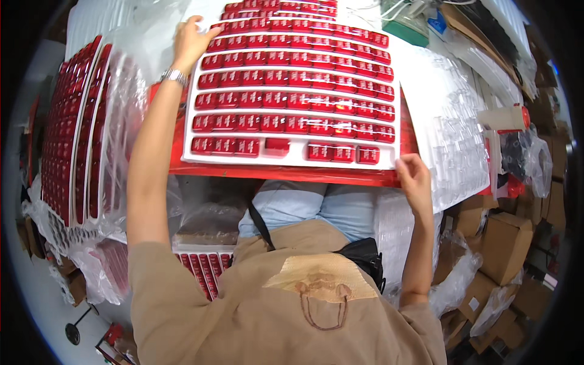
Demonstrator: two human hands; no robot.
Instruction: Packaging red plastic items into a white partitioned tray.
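Observation:
A white tray (292, 163) lies before me on a red surface (286, 175). It carries rows of small glossy red blocks (289, 77) with pale lettering. Gaps break up its nearest row, where one plain red block (277, 146) sits lower than its neighbours. My left hand (193, 42), below a metal wristwatch, is at the tray's far left edge with fingers apart, one fingertip by the end of a row. At the near right corner, the thumb and fingers of my right hand (415, 176) close on the tray's rim.
Filled trays of red blocks (73, 134) stand on edge at the left beside clear plastic wrap (128, 115). Clear moulded trays (453, 128) lie to the right. Cardboard boxes (502, 246) crowd the lower right. More red pieces (204, 267) are below the table, beside my legs.

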